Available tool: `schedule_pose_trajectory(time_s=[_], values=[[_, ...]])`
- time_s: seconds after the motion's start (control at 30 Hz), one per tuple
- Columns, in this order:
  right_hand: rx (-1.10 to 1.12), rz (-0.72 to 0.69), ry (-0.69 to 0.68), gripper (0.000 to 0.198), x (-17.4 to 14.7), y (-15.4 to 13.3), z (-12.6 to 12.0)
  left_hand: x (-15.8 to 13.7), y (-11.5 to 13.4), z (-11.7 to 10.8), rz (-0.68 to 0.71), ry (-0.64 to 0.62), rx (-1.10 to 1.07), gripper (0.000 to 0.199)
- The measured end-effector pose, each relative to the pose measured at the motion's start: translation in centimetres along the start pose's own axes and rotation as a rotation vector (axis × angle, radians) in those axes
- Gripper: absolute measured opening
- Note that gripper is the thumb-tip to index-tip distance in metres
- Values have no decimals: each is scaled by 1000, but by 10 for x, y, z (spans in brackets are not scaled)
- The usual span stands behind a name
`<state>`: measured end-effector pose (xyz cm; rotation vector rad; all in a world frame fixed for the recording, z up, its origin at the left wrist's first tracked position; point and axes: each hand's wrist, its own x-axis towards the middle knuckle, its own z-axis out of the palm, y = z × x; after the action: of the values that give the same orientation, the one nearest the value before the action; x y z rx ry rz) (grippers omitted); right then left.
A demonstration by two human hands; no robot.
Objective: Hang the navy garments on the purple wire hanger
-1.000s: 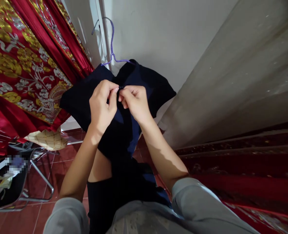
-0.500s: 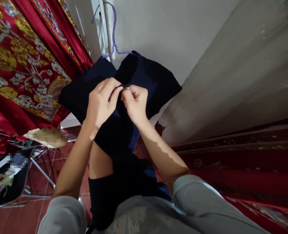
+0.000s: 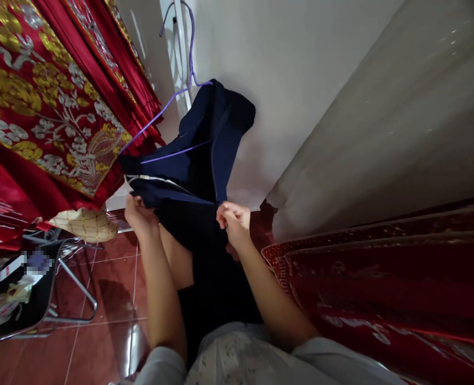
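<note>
- At far left a black metal-framed chair (image 3: 40,299) stands on the red tiled floor (image 3: 100,342), with papers on its seat
- Above it hangs a red curtain with gold and silver embroidered flowers (image 3: 40,96), near the garment but not touching the hands
- The left hand (image 3: 138,216) is clenched on the lower left edge of the dark navy cloth garment (image 3: 196,160), below a white label strip
- The garment hangs on a thin purple wire hanger (image 3: 180,64), whose hook goes up by the white wall (image 3: 285,64); one hanger arm shows bare at the left
- The right hand (image 3: 232,219) pinches the lower right edge of the garment, fingers closed
- Risk, as I judge: a strong downward pull by both hands may slide the cloth off the bare hanger arm, or unhook the hanger
- At right lies a dark red patterned fabric (image 3: 381,289)
</note>
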<state>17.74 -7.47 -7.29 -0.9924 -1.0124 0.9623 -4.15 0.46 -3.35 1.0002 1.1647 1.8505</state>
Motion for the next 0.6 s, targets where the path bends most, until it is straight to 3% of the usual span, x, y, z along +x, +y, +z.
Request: schedule_pose_trajectory(time_s=[0.1, 0.2, 0.27, 0.37, 0.43, 0.53, 0.6], values=[[-93, -24, 20, 33, 4, 2, -6, -41, -26, 10, -1, -29, 10, 38], [-249, -187, 35, 21, 16, -2, -7, -59, -14, 31, 31, -195, 72, 29], [-247, -245, -112, 25, 22, -7, -2, -64, 5, 46, 124, -305, 99, 26], [-142, -183, -399, 51, 26, -15, 11, -65, 29, 66, 309, -448, 109, 26], [-140, -158, -416, 55, 31, -21, 17, -62, 35, 74, 435, -506, 151, 26], [-178, -151, -424, 22, 45, -38, 15, -52, 28, 75, 520, -547, 200, 32], [-189, -182, -524, 18, 58, -56, 7, -46, 15, 67, 433, -651, 229, 48]])
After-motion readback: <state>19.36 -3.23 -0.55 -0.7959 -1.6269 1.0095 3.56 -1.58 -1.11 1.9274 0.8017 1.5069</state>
